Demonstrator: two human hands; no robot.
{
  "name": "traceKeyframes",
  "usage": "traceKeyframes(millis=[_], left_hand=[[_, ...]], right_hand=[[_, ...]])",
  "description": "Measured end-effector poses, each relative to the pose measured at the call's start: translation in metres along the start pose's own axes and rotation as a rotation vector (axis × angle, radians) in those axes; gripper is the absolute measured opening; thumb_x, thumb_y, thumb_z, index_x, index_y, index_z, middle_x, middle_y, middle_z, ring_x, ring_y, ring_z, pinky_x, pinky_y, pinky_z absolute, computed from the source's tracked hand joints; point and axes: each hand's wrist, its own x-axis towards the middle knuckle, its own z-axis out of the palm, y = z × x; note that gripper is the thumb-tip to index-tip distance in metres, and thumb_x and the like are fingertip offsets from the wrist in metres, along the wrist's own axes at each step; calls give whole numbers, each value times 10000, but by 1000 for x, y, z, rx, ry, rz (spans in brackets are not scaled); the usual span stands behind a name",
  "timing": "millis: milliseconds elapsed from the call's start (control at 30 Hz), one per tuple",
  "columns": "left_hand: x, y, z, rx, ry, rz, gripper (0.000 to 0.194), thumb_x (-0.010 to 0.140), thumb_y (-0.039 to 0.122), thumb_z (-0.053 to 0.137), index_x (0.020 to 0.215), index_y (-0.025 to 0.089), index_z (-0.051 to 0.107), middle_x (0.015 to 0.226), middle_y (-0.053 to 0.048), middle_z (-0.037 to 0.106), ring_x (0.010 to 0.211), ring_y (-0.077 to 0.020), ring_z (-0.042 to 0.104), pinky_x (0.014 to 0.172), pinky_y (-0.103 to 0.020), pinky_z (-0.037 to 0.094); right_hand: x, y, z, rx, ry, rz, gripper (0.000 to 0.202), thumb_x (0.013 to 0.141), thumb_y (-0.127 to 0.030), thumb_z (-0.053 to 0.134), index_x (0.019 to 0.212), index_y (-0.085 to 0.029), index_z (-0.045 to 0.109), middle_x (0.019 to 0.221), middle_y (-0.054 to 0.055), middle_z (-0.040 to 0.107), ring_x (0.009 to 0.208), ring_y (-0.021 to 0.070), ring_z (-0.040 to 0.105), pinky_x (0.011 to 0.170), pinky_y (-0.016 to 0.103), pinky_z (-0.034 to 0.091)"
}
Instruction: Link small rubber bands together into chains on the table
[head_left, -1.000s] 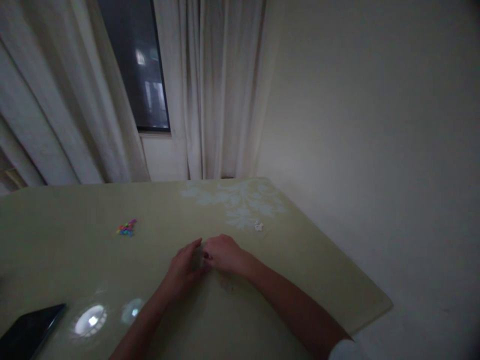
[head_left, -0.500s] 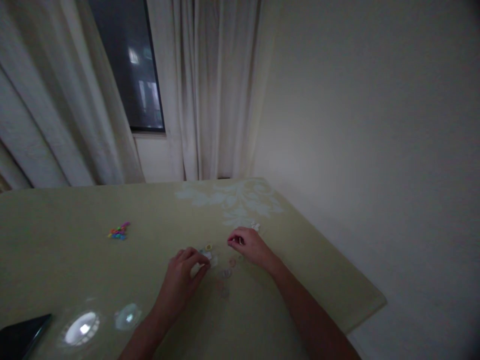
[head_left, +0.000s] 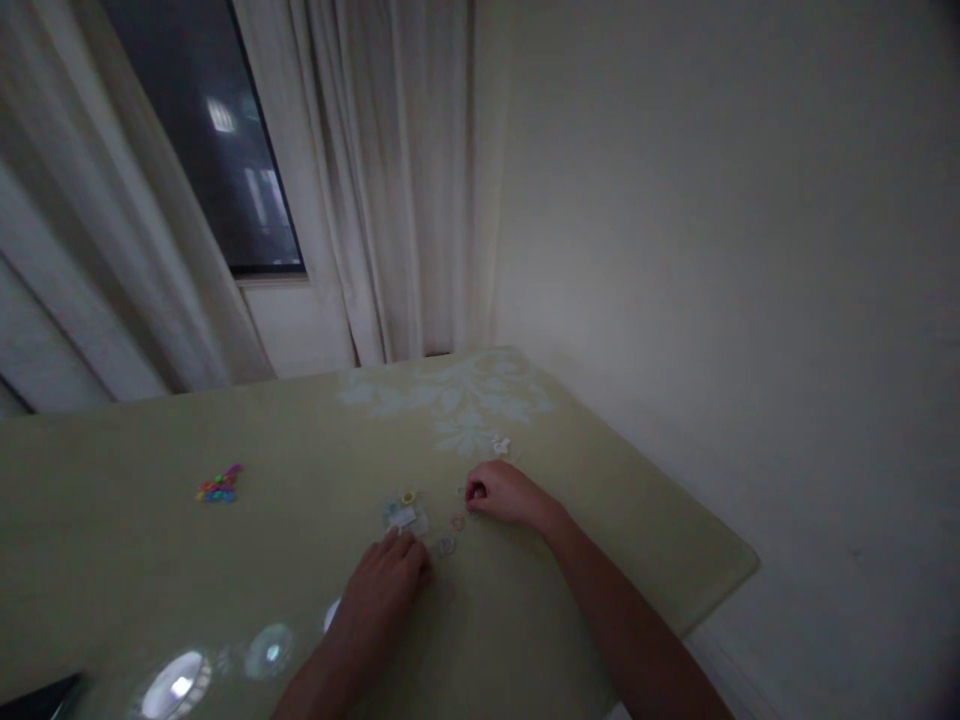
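Observation:
My left hand (head_left: 390,570) rests on the table just below a small clear packet (head_left: 405,515) with a yellow ring (head_left: 408,497) at its top. Its fingers are bent and close together; whether anything is under them is hidden. To the right, my right hand (head_left: 487,490) is pinched low over the table, and whatever its fingertips hold is too small to make out. Between the hands lie a small pinkish ring (head_left: 457,522) and a clear ring-like piece (head_left: 446,546). Small white pieces (head_left: 501,445) lie just beyond my right hand.
A little pile of colourful pieces (head_left: 220,486) lies on the table at left. A dark flat object (head_left: 45,698) is at the lower left corner, near bright light reflections. The greenish table (head_left: 300,430) meets the wall on the right; curtains hang behind it.
My left hand has drawn back from the packet, uncovering it. My right hand has shifted slightly right and down, still pinched. The view has tilted and turned a little.

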Motion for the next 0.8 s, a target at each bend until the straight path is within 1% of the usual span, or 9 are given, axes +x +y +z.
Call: traceKeyframes(millis=[67, 133, 233, 300, 433, 533, 600, 667, 800], left_hand=[[1, -5, 0, -39, 53, 22, 204, 944, 188, 519, 859, 221, 702, 957, -85, 743, 965, -294, 686, 879, -419, 513], [2, -13, -3, -144, 174, 32, 211, 971, 234, 497, 862, 231, 678, 939, -71, 726, 921, -272, 673, 842, -397, 518], [5, -31, -9, -277, 403, -33, 253, 998, 360, 484, 870, 235, 663, 918, -68, 700, 903, -268, 647, 846, -407, 513], [7, -43, -12, -329, 484, -79, 272, 985, 419, 501, 878, 234, 671, 899, -64, 693, 877, -264, 639, 840, -406, 512], [12, -56, -12, -409, 505, -154, 311, 942, 489, 526, 848, 234, 676, 830, -44, 688, 744, -236, 619, 728, -356, 516], [14, -57, -10, -431, 498, -212, 323, 934, 501, 522, 853, 230, 678, 800, -38, 691, 702, -227, 617, 681, -335, 511], [14, -57, -9, -429, 482, -217, 319, 937, 496, 525, 862, 228, 680, 802, -39, 694, 700, -226, 622, 675, -331, 509], [15, -57, -9, -437, 486, -219, 315, 938, 494, 525, 866, 228, 677, 813, -40, 695, 700, -223, 623, 675, -330, 510], [17, -60, -6, -570, 577, -306, 363, 918, 559, 521, 912, 221, 652, 848, -46, 700, 721, -225, 647, 659, -331, 526]], right_hand=[[1, -1, 1, 24, 0, -11, 106, 794, -139, 782, 881, -189, 814, 753, 4, 720, 661, 125, 585, 604, 217, 347], [3, -2, 3, 71, 1, -33, 73, 815, -174, 794, 884, -179, 815, 755, 6, 716, 663, 119, 581, 605, 210, 354], [4, -6, 8, 121, -39, -56, 87, 813, -218, 814, 888, -174, 817, 747, 4, 712, 658, 116, 585, 590, 204, 354], [4, -10, 13, 102, -67, -53, 84, 809, -209, 801, 886, -179, 816, 746, 4, 715, 659, 117, 593, 586, 206, 353], [0, -21, 19, -31, -59, -43, 96, 808, -189, 735, 878, -185, 800, 807, 34, 739, 705, 146, 621, 604, 226, 361], [-3, -26, 21, -161, -37, -38, 96, 793, -207, 721, 865, -177, 775, 868, 73, 745, 738, 184, 630, 618, 256, 361], [-5, -27, 21, -200, -38, -59, 78, 795, -211, 714, 844, -170, 758, 882, 83, 737, 739, 192, 621, 632, 268, 365], [-5, -26, 21, -167, -13, -92, 73, 814, -223, 712, 850, -168, 744, 888, 74, 723, 751, 185, 608, 652, 267, 369], [3, -32, 22, 60, 77, -141, 95, 876, -243, 704, 929, -168, 729, 854, 17, 674, 746, 136, 567, 658, 230, 368]])
